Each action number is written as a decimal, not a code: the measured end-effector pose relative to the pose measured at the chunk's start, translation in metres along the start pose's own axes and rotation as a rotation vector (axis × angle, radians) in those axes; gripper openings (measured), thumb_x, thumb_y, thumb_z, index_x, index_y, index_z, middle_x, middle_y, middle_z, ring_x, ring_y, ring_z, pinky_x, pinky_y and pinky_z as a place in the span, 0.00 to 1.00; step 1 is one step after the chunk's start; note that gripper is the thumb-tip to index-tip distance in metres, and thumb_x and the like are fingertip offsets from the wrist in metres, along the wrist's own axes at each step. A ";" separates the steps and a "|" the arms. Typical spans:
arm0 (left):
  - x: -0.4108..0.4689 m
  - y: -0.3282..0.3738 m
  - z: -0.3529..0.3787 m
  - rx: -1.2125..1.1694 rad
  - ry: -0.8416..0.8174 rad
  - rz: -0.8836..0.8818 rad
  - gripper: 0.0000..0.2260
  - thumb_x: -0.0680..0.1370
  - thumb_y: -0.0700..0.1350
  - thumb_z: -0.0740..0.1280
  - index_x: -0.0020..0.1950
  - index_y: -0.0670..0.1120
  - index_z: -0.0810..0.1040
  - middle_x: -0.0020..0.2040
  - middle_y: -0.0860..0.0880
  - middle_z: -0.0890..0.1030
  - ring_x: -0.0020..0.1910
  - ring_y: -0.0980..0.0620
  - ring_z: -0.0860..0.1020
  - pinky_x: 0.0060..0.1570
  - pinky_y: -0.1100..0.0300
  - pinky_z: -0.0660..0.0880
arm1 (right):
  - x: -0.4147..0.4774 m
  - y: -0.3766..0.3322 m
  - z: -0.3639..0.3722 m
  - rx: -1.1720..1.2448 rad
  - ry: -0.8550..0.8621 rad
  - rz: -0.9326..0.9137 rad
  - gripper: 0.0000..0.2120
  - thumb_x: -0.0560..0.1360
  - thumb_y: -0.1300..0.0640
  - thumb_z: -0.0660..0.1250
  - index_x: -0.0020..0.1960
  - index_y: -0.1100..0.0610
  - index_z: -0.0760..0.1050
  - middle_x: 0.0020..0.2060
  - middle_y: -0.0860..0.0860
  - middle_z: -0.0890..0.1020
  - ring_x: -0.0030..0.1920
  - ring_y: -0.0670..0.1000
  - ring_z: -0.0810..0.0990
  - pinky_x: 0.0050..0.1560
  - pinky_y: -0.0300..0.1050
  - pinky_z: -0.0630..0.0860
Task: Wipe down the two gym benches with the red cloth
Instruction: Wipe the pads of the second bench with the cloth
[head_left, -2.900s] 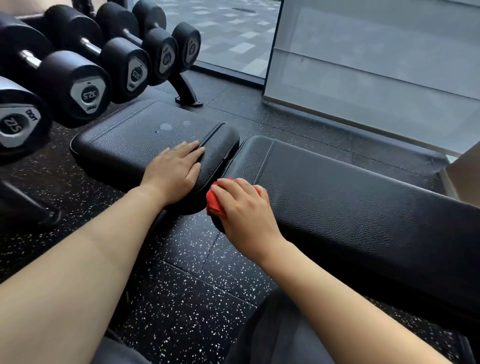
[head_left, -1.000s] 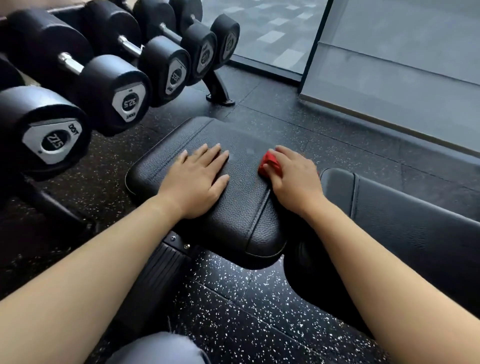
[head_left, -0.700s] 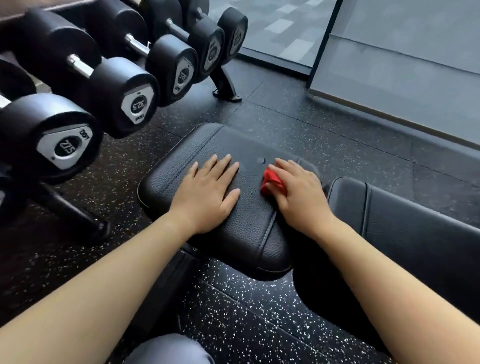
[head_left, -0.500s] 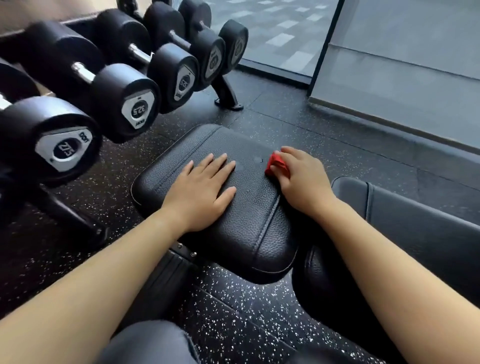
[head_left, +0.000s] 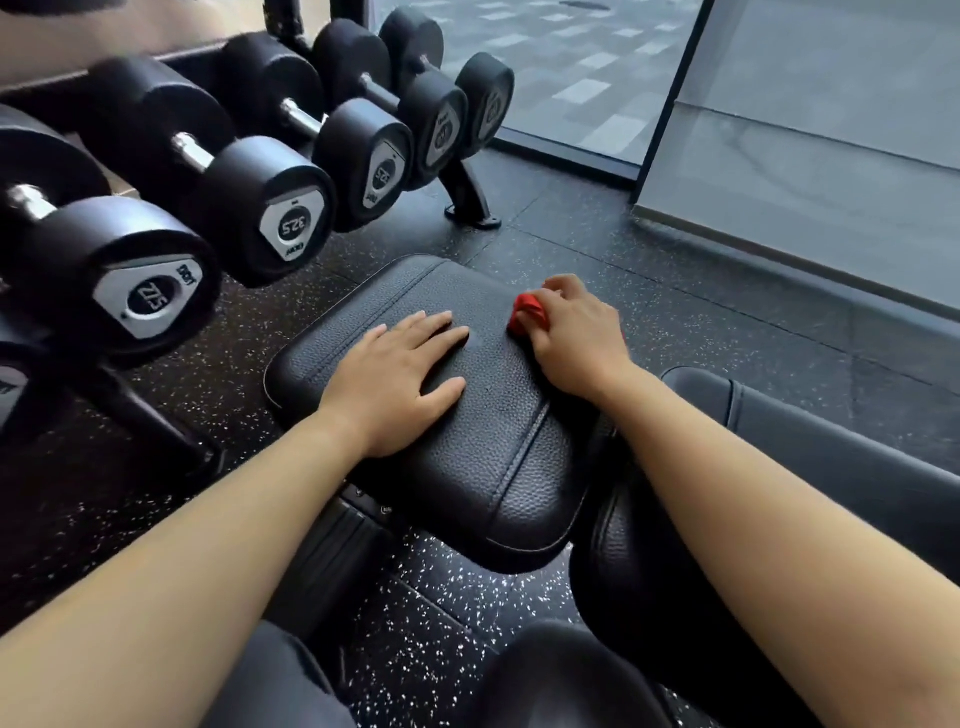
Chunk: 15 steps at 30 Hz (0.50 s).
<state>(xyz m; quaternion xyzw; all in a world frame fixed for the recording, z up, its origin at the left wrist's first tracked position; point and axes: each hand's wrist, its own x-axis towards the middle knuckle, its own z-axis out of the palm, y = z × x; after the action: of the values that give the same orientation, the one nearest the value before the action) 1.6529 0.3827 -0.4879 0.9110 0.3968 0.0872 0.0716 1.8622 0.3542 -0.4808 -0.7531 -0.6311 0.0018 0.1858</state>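
Where the lower edge cuts them off, two grey-clad knees (head_left: 270, 686) show only in part, over a black speckled floor (head_left: 415, 597). Both bare forearms reach forward from the bottom corners. The left one hides part of the dark frame under the black padded surface (head_left: 493, 441). The left hand (head_left: 395, 374) lies palm down on the middle of this surface, its grip spread flat with straight fingers, holding nothing. The right hand (head_left: 576, 343) is at the far right edge of the same surface, its grip curled round the red cloth (head_left: 527, 312) and pressing it to the leather. Most of the cloth is hidden beneath the fingers, and only a bunched red fold shows at the thumb side. A second pad (head_left: 805, 426), crossed by the right forearm and cut off at the right edge, lies just beside the first. Farther left, a rack (head_left: 470, 208) carries a row of black dumbbells (head_left: 270, 208). Two near end caps read 27.5 and 32.5, while the farther labels are too blurred to read. Beyond stands a glass panel (head_left: 805, 130).
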 end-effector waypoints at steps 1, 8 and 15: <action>0.000 0.000 0.000 -0.003 0.000 -0.003 0.37 0.67 0.67 0.41 0.75 0.58 0.58 0.77 0.58 0.56 0.76 0.56 0.52 0.72 0.56 0.47 | -0.003 0.000 0.000 0.011 -0.005 0.001 0.16 0.78 0.48 0.59 0.63 0.53 0.73 0.63 0.54 0.71 0.60 0.58 0.73 0.64 0.53 0.65; 0.006 -0.007 -0.008 0.011 -0.119 0.050 0.30 0.75 0.64 0.50 0.76 0.57 0.55 0.77 0.55 0.53 0.76 0.55 0.51 0.73 0.52 0.47 | -0.068 -0.014 -0.006 0.141 0.078 -0.160 0.20 0.74 0.45 0.57 0.60 0.52 0.77 0.53 0.51 0.78 0.53 0.55 0.77 0.57 0.54 0.71; 0.014 -0.031 -0.005 0.012 -0.039 0.034 0.38 0.67 0.70 0.42 0.75 0.59 0.56 0.77 0.58 0.55 0.76 0.57 0.51 0.73 0.52 0.46 | -0.027 -0.016 0.005 0.086 0.025 -0.084 0.18 0.76 0.44 0.56 0.60 0.49 0.75 0.62 0.47 0.74 0.62 0.52 0.73 0.61 0.52 0.65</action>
<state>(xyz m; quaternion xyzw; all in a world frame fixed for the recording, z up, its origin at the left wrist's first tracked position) 1.6393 0.4139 -0.4873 0.9194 0.3805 0.0680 0.0722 1.8399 0.3324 -0.4871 -0.7171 -0.6592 0.0117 0.2259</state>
